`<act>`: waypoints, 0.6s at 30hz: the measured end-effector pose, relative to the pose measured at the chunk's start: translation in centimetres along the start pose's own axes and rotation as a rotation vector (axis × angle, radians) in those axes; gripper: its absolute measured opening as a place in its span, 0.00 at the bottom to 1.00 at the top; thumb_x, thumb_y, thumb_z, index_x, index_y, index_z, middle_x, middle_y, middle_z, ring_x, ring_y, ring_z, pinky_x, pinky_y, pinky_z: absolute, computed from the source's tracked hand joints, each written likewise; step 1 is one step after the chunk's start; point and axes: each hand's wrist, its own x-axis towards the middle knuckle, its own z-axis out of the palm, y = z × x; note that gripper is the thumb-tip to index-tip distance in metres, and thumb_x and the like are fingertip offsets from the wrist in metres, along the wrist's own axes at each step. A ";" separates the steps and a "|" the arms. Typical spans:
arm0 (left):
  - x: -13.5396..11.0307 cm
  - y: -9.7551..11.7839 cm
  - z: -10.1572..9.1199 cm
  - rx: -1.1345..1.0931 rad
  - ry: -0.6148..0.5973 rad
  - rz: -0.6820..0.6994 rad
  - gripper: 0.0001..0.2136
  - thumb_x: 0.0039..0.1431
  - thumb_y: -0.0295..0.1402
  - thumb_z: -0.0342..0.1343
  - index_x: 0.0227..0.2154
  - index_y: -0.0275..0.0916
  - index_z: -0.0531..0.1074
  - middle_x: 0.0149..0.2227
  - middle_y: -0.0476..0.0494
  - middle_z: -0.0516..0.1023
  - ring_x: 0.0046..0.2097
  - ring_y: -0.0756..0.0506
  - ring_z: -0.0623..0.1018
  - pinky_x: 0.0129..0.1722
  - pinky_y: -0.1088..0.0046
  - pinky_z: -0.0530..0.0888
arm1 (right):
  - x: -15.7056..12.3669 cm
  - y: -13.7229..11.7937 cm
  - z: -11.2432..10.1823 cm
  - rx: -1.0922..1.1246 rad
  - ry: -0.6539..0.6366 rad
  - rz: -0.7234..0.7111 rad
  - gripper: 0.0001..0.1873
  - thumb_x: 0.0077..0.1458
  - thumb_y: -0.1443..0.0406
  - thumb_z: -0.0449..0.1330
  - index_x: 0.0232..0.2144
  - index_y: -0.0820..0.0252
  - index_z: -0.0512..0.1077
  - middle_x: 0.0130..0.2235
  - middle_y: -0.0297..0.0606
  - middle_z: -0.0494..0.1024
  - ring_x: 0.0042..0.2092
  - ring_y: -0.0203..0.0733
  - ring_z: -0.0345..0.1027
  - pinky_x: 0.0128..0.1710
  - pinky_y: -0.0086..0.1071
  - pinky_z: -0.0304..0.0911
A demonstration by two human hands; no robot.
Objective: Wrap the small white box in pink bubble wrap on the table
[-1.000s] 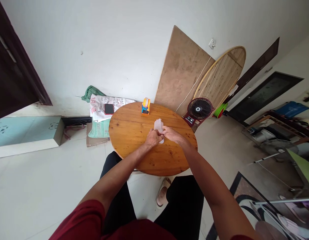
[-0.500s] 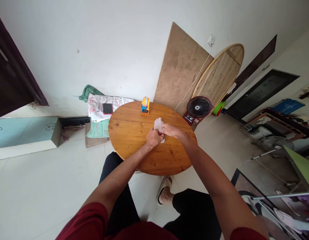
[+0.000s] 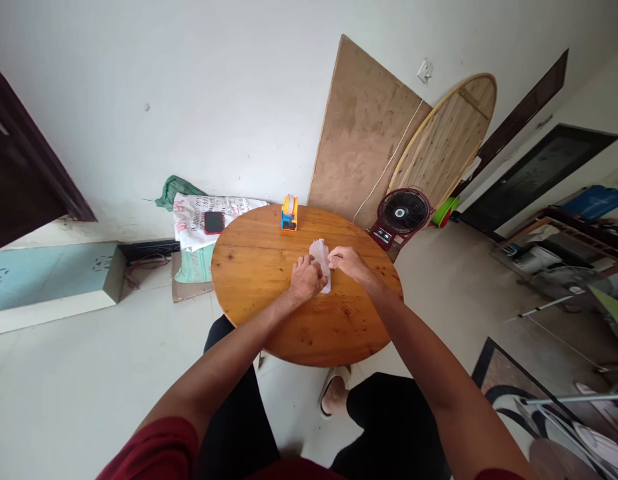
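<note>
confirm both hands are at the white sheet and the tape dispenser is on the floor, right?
Not the floor: the head view shows the tape dispenser on the wooden table. The left hand and right hand are at the white sheet.

Cannot see stretch of white slip under left hand. Cannot make out fingertips of right hand, curled from view, nor tell grip on slip's edge. Cannot read all lettering on white sack, beyond hands to left. See only part of dark door, cut off by picture edge, far left of hands. See green panel likewise cut, far right of hands, near blurred grey fan.
</note>
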 end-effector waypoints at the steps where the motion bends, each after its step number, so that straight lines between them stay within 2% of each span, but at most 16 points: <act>1: 0.1 -0.2 0.1 0.019 0.006 0.059 0.06 0.54 0.35 0.60 0.32 0.38 0.77 0.59 0.37 0.68 0.60 0.36 0.66 0.57 0.58 0.66 | 0.3 0.2 0.2 -0.033 0.014 0.033 0.05 0.47 0.66 0.57 0.22 0.61 0.71 0.26 0.32 0.74 0.31 0.36 0.65 0.30 0.27 0.54; 3: 0.4 -0.8 0.3 0.034 0.001 0.160 0.05 0.53 0.33 0.59 0.30 0.38 0.75 0.60 0.37 0.67 0.59 0.36 0.67 0.56 0.57 0.66 | 1.2 0.3 0.5 -0.125 0.057 0.099 0.09 0.48 0.62 0.58 0.21 0.60 0.71 0.24 0.34 0.73 0.29 0.37 0.64 0.28 0.28 0.51; 5: 0.8 -1.4 0.8 0.002 -0.006 0.217 0.03 0.53 0.32 0.58 0.28 0.39 0.73 0.56 0.39 0.71 0.57 0.37 0.69 0.54 0.58 0.67 | 2.1 0.3 0.9 -0.251 0.052 0.157 0.13 0.49 0.57 0.59 0.20 0.60 0.71 0.23 0.35 0.73 0.28 0.38 0.64 0.27 0.30 0.49; 8: 1.1 -2.2 1.7 -0.088 0.025 0.264 0.01 0.53 0.30 0.57 0.28 0.40 0.70 0.49 0.42 0.75 0.53 0.40 0.71 0.53 0.61 0.68 | 3.3 0.5 1.3 -0.327 -0.010 0.188 0.13 0.49 0.59 0.58 0.18 0.60 0.71 0.21 0.37 0.73 0.28 0.39 0.66 0.27 0.30 0.49; 11: 1.2 -2.7 2.3 -0.160 0.042 0.295 0.02 0.53 0.28 0.55 0.29 0.40 0.68 0.48 0.42 0.76 0.54 0.40 0.71 0.53 0.60 0.68 | 4.2 1.4 1.6 -0.282 -0.023 0.191 0.10 0.50 0.65 0.57 0.19 0.60 0.72 0.21 0.36 0.73 0.28 0.38 0.68 0.26 0.28 0.50; 14: 1.4 -2.8 2.5 -0.208 0.019 0.311 0.03 0.54 0.28 0.55 0.28 0.40 0.66 0.44 0.42 0.76 0.53 0.41 0.72 0.53 0.61 0.69 | 4.6 2.7 1.9 -0.219 0.006 0.172 0.10 0.51 0.65 0.56 0.21 0.61 0.72 0.20 0.34 0.73 0.27 0.36 0.67 0.26 0.27 0.51; 16: 1.6 -2.8 2.6 -0.228 -0.001 0.302 0.04 0.54 0.27 0.55 0.27 0.40 0.65 0.42 0.42 0.76 0.53 0.41 0.73 0.53 0.62 0.70 | 4.7 3.6 2.1 -0.125 0.040 0.127 0.10 0.51 0.65 0.56 0.21 0.61 0.72 0.20 0.33 0.73 0.26 0.36 0.66 0.26 0.27 0.53; 18: 1.7 -2.8 2.5 -0.234 -0.013 0.288 0.04 0.53 0.27 0.55 0.28 0.40 0.65 0.44 0.42 0.76 0.54 0.41 0.72 0.53 0.62 0.70 | 4.7 4.6 2.4 -0.008 0.065 0.045 0.09 0.50 0.65 0.55 0.22 0.61 0.72 0.22 0.32 0.73 0.26 0.35 0.65 0.26 0.27 0.54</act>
